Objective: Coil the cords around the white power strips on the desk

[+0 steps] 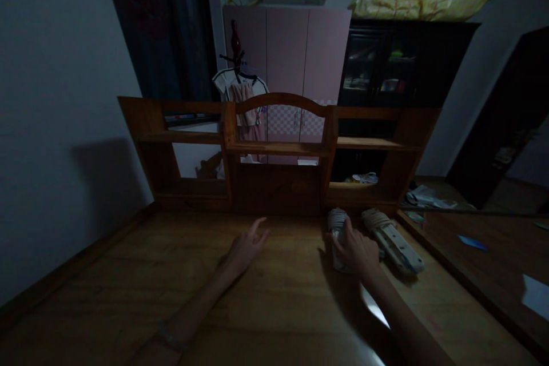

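Observation:
Two white power strips, each with its cord wound around the far end, are at the right of the wooden desk top (274,297). Over the left power strip (338,223) lies my right hand (358,249), its thumb and index finger about the sides and the palm hiding part of the strip. The right power strip (394,246) rests just beside that hand, tilted toward the lower right. My left hand (246,249) is near the middle of the desk, fingers apart and curved, with nothing in it.
A wooden shelf unit (278,148) with several compartments stands along the desk's far edge. To the left is a wall (64,126). On the right, past a raised wooden edge, a brown surface holds a blue card (472,241) and white paper (536,295).

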A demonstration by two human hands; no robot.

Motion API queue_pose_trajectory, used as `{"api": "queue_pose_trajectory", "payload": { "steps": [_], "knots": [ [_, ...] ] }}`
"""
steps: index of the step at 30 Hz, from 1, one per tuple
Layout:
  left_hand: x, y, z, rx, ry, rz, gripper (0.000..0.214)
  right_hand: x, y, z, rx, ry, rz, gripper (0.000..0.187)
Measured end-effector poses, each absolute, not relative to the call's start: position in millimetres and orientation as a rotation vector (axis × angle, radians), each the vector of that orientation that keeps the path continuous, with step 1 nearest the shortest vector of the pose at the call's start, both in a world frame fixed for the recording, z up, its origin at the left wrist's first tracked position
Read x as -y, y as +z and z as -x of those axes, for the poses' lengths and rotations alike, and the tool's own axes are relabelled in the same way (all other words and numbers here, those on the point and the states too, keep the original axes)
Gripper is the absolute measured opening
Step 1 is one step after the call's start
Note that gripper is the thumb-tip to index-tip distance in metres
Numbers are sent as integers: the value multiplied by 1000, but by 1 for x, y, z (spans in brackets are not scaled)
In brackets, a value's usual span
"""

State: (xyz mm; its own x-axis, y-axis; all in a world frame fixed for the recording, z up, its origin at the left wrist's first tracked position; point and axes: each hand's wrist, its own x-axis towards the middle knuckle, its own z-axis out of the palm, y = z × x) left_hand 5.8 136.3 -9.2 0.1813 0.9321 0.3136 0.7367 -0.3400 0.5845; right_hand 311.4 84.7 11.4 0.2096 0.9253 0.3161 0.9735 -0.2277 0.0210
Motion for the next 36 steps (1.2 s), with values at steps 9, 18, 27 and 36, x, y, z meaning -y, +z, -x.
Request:
{"api": "queue_pose_trajectory", "payload": {
  "steps": [9, 18, 27, 36],
  "knots": [
    [-134, -8, -7, -1590, 913, -2161, 44, -87, 5, -310, 1838, -353, 2300, 77],
    [-132, -7, -9, -1572, 894, -2164, 44, -87, 5, -314, 1882, -364, 2242, 77],
    [-132, -8, -10, -1511, 887, -2170, 44, -83, 10, -311, 2008, -320, 2060, 72],
    [-128, -3, -11, -1474, 912, -2169, 48, -76, 6, -274, 2112, -1, 1695, 83]
  ]
}}
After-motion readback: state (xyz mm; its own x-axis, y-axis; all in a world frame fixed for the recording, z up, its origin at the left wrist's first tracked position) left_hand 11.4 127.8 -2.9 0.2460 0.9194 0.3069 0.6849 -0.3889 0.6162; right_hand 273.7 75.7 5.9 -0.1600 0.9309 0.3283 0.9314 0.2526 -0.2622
